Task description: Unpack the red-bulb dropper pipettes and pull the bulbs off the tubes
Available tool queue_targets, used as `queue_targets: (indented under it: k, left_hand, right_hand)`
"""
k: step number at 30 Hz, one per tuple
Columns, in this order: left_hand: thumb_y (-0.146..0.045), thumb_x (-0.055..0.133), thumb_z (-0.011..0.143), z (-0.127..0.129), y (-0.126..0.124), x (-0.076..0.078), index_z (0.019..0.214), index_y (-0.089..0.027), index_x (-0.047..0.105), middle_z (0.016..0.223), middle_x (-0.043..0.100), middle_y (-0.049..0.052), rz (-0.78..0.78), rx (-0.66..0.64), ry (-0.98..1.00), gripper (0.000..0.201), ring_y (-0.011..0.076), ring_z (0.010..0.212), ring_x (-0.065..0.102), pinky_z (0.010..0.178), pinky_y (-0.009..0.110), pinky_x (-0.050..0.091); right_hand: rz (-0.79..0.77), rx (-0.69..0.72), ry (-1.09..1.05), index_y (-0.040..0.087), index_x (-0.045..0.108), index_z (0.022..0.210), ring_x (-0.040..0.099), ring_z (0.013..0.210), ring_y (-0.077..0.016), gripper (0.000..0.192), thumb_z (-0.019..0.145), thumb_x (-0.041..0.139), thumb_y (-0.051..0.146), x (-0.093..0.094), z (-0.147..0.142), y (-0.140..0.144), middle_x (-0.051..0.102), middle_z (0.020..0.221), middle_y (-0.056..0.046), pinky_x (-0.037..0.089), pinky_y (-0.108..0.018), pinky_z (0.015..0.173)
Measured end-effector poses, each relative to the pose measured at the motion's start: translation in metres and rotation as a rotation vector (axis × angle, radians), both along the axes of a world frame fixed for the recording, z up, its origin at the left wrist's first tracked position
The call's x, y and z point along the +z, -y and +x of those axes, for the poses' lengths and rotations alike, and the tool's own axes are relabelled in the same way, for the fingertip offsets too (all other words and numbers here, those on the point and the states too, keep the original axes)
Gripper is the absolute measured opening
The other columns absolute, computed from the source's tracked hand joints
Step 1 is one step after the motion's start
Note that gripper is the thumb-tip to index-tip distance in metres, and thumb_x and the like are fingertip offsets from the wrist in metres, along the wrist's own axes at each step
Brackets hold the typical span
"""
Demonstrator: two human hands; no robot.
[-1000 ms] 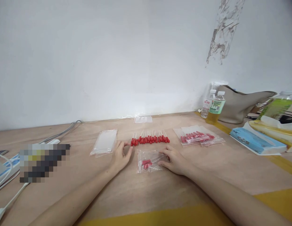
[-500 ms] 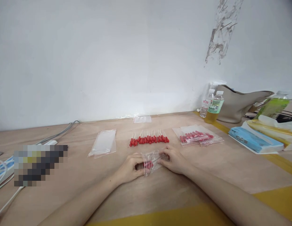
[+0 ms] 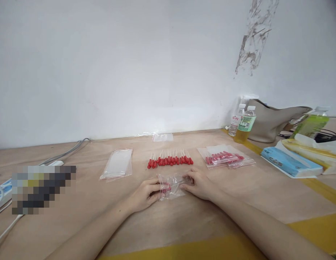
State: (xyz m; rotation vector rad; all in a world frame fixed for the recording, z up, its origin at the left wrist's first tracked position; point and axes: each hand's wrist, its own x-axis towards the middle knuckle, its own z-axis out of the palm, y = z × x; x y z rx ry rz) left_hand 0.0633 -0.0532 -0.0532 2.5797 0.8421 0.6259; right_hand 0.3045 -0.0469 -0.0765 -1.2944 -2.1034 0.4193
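A small clear zip bag [image 3: 172, 186] with a few red-capped droppers inside lies on the wooden table in front of me. My left hand [image 3: 146, 195] grips its left end and my right hand [image 3: 199, 185] pinches its right end. Just beyond the bag runs a row of loose red-capped droppers [image 3: 170, 160]. A stack of empty clear bags [image 3: 117, 164] lies to the left of the row. Filled bags with red droppers [image 3: 224, 157] are piled to the right.
A power strip and cables [image 3: 5, 189] sit at the far left beside a blurred patch. Two bottles [image 3: 244, 124], a beige bag [image 3: 276, 122], a blue tissue pack [image 3: 289, 163] and a green bottle [image 3: 310, 124] crowd the right. One loose clear bag [image 3: 163, 137] lies by the wall.
My left hand came back from the left end of the dropper row to the small bag and took hold of its left end. The right hand stayed on the bag.
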Motion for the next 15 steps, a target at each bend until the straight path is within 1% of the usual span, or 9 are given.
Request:
queue_targets:
  k: [2, 5, 8, 10, 12, 15]
  left_hand:
    - [-0.031, 0.045, 0.084, -0.001, -0.003, 0.002, 0.109, -0.026, 0.057, 0.102, 0.060, 0.006, 0.009, 0.006, -0.030, 0.028, 0.0178, 0.097, 0.053, 0.086, 0.031, 0.041]
    - [-0.029, 0.040, 0.086, 0.000, -0.005, -0.003, 0.105, -0.025, 0.058, 0.094, 0.061, 0.006, 0.083, 0.075, -0.042, 0.027, 0.0176, 0.092, 0.054, 0.083, 0.030, 0.042]
    - [-0.024, 0.033, 0.088, 0.001, -0.004, -0.010, 0.105, -0.021, 0.056, 0.094, 0.058, 0.007, 0.136, 0.155, -0.010, 0.029, 0.0161, 0.087, 0.054, 0.079, 0.028, 0.043]
    - [-0.023, 0.033, 0.088, -0.001, -0.004, -0.009, 0.105, -0.020, 0.055, 0.096, 0.057, 0.008, 0.146, 0.175, 0.022, 0.028, 0.0155, 0.087, 0.054, 0.078, 0.028, 0.044]
    - [-0.024, 0.036, 0.086, -0.008, -0.005, 0.002, 0.103, -0.021, 0.057, 0.099, 0.058, 0.007, 0.131, 0.168, 0.025, 0.027, 0.0155, 0.089, 0.054, 0.080, 0.028, 0.044]
    - [-0.029, 0.043, 0.083, -0.034, -0.010, 0.032, 0.096, -0.024, 0.062, 0.097, 0.061, 0.003, 0.053, 0.193, 0.007, 0.023, 0.0149, 0.087, 0.057, 0.076, 0.024, 0.045]
  right_hand:
    - [-0.010, 0.006, 0.003, 0.016, 0.062, 0.084, 0.048, 0.065, -0.0117, 0.024, 0.067, 0.064, 0.032, 0.001, 0.000, 0.001, 0.050, 0.080, -0.003, 0.041, -0.025, 0.062]
    - [-0.016, 0.004, 0.011, 0.016, 0.062, 0.084, 0.048, 0.065, -0.0119, 0.024, 0.067, 0.064, 0.032, 0.003, 0.001, 0.002, 0.049, 0.079, -0.003, 0.041, -0.025, 0.061]
    - [-0.020, 0.005, 0.020, 0.016, 0.062, 0.084, 0.048, 0.064, -0.0123, 0.026, 0.066, 0.064, 0.034, 0.005, 0.001, 0.002, 0.048, 0.076, -0.002, 0.040, -0.026, 0.061]
    - [-0.024, 0.003, 0.025, 0.016, 0.063, 0.085, 0.048, 0.064, -0.0125, 0.026, 0.066, 0.065, 0.035, 0.005, 0.001, 0.001, 0.048, 0.075, -0.002, 0.040, -0.026, 0.061]
    - [-0.030, 0.004, 0.023, 0.016, 0.063, 0.085, 0.048, 0.064, -0.0125, 0.026, 0.066, 0.065, 0.034, 0.005, 0.002, 0.002, 0.049, 0.076, -0.003, 0.040, -0.026, 0.061]
    - [-0.041, 0.002, 0.019, 0.018, 0.063, 0.085, 0.048, 0.065, -0.0125, 0.025, 0.066, 0.064, 0.034, 0.005, 0.002, 0.002, 0.050, 0.078, -0.003, 0.040, -0.025, 0.061]
